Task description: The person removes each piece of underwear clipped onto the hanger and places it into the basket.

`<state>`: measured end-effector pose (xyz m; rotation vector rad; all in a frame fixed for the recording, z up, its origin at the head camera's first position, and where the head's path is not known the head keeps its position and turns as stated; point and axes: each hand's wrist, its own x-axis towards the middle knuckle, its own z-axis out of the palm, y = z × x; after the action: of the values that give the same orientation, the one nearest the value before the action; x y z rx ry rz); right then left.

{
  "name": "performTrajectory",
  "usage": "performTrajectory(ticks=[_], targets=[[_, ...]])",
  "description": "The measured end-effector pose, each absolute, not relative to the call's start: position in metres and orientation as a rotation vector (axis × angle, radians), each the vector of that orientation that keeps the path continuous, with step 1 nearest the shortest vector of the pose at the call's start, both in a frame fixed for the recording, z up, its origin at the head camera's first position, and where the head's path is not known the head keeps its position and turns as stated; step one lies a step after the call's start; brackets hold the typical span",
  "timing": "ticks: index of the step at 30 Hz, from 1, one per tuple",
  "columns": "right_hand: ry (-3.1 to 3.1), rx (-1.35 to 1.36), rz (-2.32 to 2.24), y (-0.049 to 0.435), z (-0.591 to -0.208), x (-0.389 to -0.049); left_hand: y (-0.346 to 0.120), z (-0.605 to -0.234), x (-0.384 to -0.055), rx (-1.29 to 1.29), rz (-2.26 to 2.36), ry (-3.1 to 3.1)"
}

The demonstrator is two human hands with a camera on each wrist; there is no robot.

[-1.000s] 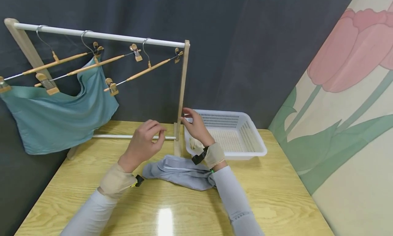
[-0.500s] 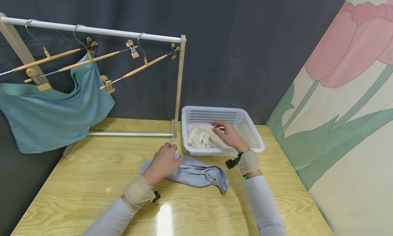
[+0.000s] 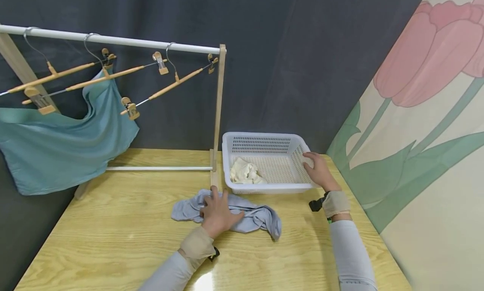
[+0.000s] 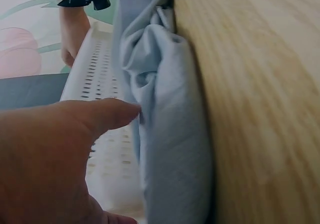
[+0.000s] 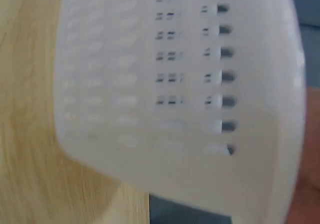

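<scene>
A crumpled grey-blue cloth (image 3: 257, 221) lies on the table in front of the laundry basket. My left hand (image 3: 219, 213) is over the middle of it, fingers spread; in the left wrist view the thumb (image 4: 112, 113) overlaps the cloth's folds (image 4: 172, 109). My right hand (image 3: 319, 172) is at the right end of the white perforated basket (image 3: 264, 189), its fingertips reaching over the rim. The right wrist view shows the basket's outer side wall (image 5: 140, 134) up close, with part of the hand (image 5: 311, 154) behind the rim. A cream cloth (image 3: 245, 171) is bunched inside the basket.
Left of the basket stands a wood-and-white drying rack (image 3: 217, 110). Clip hangers (image 3: 166, 89) hang from its bar, one bearing a teal cloth (image 3: 68, 148). A dark curtain (image 3: 272, 72) backs the table (image 3: 124, 240); a tulip-painted wall (image 3: 427, 114) borders the right.
My right hand has moved right from the rack's post, across the basket to its far end. My left hand has moved right and down over the grey-blue cloth, spreading its fingers.
</scene>
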<state>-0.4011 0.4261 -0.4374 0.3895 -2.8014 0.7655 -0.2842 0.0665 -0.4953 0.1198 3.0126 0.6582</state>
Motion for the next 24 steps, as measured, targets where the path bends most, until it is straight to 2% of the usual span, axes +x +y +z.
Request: performTrajectory(ticks=[7,14,20,24], targets=[[-2.848,0.317,0.680,0.434,-0.445,-0.402,0.072,-0.506,-0.283,0.144,0.562,3.079],[-2.888,0.280,0.593,0.432,-0.448,-0.406,0.068,-0.504,-0.285,0.285,0.473,3.117],[-2.907,0.252,0.548,0.431,-0.450,-0.405,0.058,-0.505,-0.289,0.624,0.808,3.011],[-2.885,0.251,0.568,0.431,-0.451,-0.403,0.051,-0.507,-0.294,0.667,0.989,2.958]])
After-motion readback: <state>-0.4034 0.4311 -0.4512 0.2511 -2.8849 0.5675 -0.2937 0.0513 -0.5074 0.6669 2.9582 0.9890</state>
